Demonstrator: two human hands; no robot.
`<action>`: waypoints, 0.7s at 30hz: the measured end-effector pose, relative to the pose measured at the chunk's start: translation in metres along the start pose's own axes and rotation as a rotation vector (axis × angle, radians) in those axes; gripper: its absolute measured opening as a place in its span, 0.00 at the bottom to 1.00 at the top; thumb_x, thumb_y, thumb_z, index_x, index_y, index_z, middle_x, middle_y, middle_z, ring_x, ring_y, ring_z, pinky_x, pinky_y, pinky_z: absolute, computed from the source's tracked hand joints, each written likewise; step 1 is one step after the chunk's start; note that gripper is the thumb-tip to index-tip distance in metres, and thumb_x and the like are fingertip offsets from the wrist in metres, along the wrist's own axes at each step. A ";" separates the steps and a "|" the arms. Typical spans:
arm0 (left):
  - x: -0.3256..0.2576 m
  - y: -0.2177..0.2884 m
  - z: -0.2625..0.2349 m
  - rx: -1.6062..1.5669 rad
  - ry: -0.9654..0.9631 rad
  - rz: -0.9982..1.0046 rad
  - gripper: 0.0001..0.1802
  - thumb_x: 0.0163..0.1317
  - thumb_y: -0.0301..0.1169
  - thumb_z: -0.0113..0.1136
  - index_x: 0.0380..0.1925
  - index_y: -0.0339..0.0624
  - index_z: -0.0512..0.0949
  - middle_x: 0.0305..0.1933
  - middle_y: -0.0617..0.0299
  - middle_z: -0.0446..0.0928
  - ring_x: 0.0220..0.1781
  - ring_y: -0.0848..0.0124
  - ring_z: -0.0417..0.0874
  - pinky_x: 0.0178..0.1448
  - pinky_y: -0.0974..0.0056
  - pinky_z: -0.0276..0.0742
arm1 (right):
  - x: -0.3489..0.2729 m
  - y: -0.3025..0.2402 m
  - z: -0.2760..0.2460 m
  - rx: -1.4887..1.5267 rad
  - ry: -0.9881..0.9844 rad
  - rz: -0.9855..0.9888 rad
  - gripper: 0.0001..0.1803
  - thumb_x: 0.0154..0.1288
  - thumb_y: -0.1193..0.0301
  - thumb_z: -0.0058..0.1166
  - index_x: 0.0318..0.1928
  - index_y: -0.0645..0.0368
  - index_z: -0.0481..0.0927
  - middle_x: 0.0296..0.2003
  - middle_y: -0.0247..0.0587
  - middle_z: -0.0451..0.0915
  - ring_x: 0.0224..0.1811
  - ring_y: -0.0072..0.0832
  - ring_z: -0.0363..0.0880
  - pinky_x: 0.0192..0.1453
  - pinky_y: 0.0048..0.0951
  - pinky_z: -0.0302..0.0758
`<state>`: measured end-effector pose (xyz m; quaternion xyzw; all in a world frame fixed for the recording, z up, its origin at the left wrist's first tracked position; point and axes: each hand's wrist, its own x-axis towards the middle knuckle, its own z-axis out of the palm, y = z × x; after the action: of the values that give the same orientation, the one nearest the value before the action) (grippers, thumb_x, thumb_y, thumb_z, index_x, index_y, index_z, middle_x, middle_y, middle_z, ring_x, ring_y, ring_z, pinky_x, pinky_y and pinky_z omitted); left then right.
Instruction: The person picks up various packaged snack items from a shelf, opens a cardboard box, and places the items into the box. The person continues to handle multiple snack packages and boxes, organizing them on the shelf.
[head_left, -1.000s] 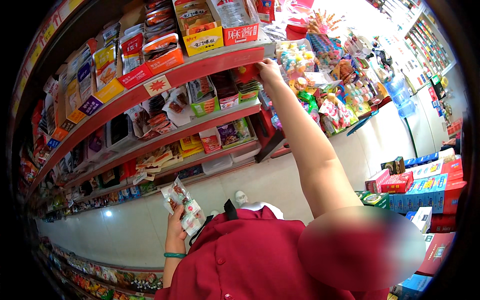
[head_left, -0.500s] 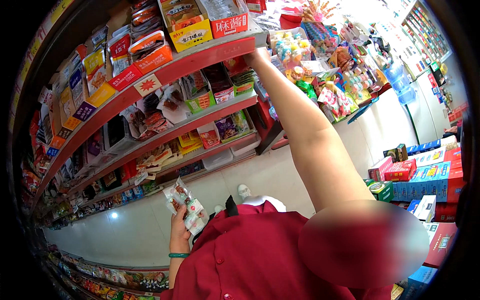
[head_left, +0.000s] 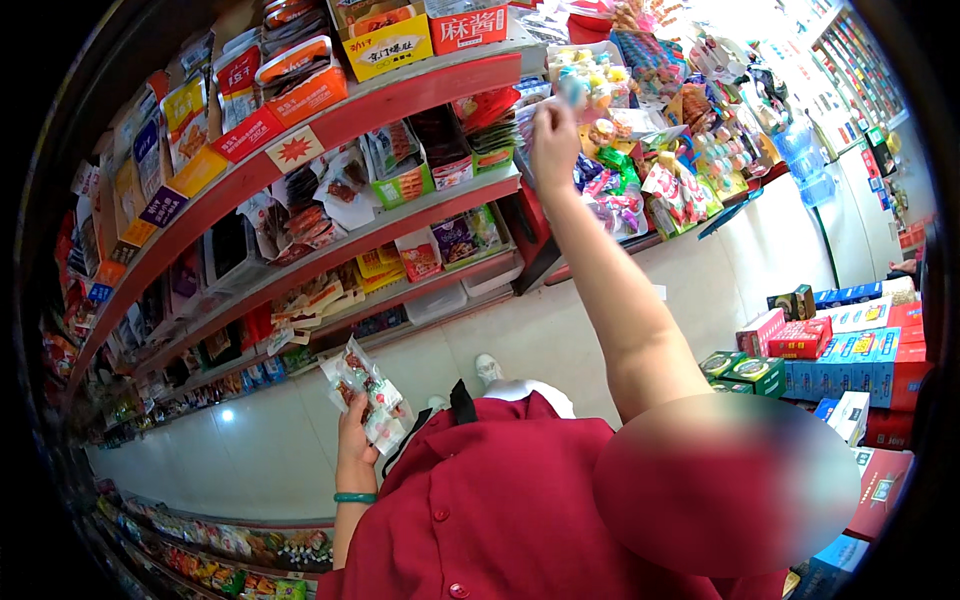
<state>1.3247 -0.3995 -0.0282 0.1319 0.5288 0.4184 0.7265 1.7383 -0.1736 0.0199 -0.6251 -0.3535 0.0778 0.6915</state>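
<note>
My left hand (head_left: 352, 440) is held low in front of my red shirt, shut on a bunch of clear snack packets (head_left: 366, 388) with red and green print. A green bracelet (head_left: 354, 497) sits on that wrist. My right hand (head_left: 553, 140) is stretched up and away from the red shelf edge (head_left: 400, 105), level with the second shelf. Its fingers pinch a small pale, bluish packet (head_left: 572, 92), which is blurred. Hanging bags of bright sweets (head_left: 640, 150) are just to the right of this hand.
Red shelves (head_left: 330, 250) stacked with snack boxes and bags curve along my left. Stacked red, blue and green cartons (head_left: 850, 350) stand on the floor at the right. Another low shelf of goods (head_left: 230, 550) runs along the bottom left. Pale tiles (head_left: 260, 450) lie below.
My right hand has left the top red shelf edge and moved right and slightly down, now with a small packet in its fingers. My left hand keeps the packets, almost still.
</note>
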 end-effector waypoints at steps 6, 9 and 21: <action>0.020 -0.002 0.010 -0.027 -0.085 -0.038 0.19 0.62 0.37 0.54 0.48 0.36 0.71 0.41 0.55 0.78 0.40 0.62 0.81 0.42 0.57 0.80 | -0.191 -0.004 -0.014 0.076 -1.047 0.303 0.24 0.62 0.56 0.55 0.48 0.65 0.75 0.43 0.47 0.79 0.44 0.31 0.77 0.46 0.32 0.74; 0.034 -0.003 0.023 0.021 -0.065 -0.031 0.19 0.63 0.39 0.53 0.48 0.38 0.71 0.42 0.57 0.77 0.41 0.64 0.81 0.42 0.59 0.79 | -0.239 -0.033 -0.016 0.170 -1.373 0.830 0.39 0.63 0.47 0.49 0.64 0.62 0.60 0.56 0.47 0.70 0.56 0.32 0.70 0.52 0.30 0.72; 0.059 -0.017 0.023 0.023 -0.060 -0.118 0.21 0.63 0.39 0.55 0.52 0.40 0.68 0.47 0.59 0.75 0.45 0.67 0.78 0.47 0.60 0.77 | -0.292 -0.029 0.002 0.137 -1.343 0.900 0.25 0.68 0.70 0.41 0.64 0.63 0.57 0.48 0.49 0.75 0.51 0.35 0.72 0.58 0.30 0.66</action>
<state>1.3583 -0.3603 -0.0685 0.1212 0.5187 0.3645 0.7638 1.5119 -0.3388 -0.0682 -0.4836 -0.4023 0.7287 0.2707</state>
